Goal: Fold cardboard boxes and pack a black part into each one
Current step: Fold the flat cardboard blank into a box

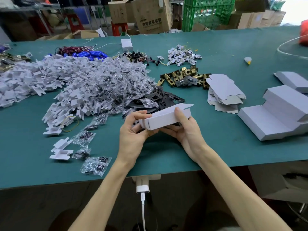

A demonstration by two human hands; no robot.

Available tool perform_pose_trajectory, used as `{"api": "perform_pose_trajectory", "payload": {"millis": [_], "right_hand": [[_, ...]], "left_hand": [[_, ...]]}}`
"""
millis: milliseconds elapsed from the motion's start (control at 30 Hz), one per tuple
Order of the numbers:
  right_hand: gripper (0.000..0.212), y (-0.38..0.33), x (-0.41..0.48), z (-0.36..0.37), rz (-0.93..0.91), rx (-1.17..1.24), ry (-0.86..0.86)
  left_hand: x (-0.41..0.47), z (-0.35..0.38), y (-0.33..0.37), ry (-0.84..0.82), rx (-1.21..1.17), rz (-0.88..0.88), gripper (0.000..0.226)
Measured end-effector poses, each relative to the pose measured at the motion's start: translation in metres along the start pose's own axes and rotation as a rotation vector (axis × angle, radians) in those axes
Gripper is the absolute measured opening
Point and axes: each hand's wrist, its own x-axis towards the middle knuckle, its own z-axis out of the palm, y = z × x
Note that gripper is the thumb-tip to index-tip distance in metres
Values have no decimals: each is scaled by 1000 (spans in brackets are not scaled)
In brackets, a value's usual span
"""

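Observation:
A small white cardboard box [164, 119] is held above the green table [166, 152], near its front edge. My left hand [133, 132] grips the box's left end, thumb on top and fingers curled underneath. My right hand [186, 129] holds the middle and right part, thumb pressed on the top face. The box's right end flap [186, 106] stands open. Something dark shows under the box against my left fingers; I cannot tell what it is. A pile of black flat parts [160, 99] lies just behind the box.
Flat box blanks [225, 92] and folded white boxes [280, 112] sit at the right. White plastic inserts [41, 77] and clear bags of screws [106, 87] cover the left. Brass latches [185, 77] lie behind the black parts. A white charger [142, 189] hangs at the table's front edge.

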Motion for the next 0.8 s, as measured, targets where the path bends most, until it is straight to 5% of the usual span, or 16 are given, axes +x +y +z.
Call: {"api": "perform_pose_trajectory", "payload": {"millis": [267, 533, 800], "right_hand": [[43, -2, -1, 0, -41, 104, 132], [38, -3, -1, -2, 8, 112, 85], [22, 0, 0, -4, 1, 143, 92]], "left_hand": [[1, 0, 0, -86, -13, -94, 48], [1, -3, -5, -22, 15, -154, 9], [1, -3, -5, 6, -21, -244, 51]]}}
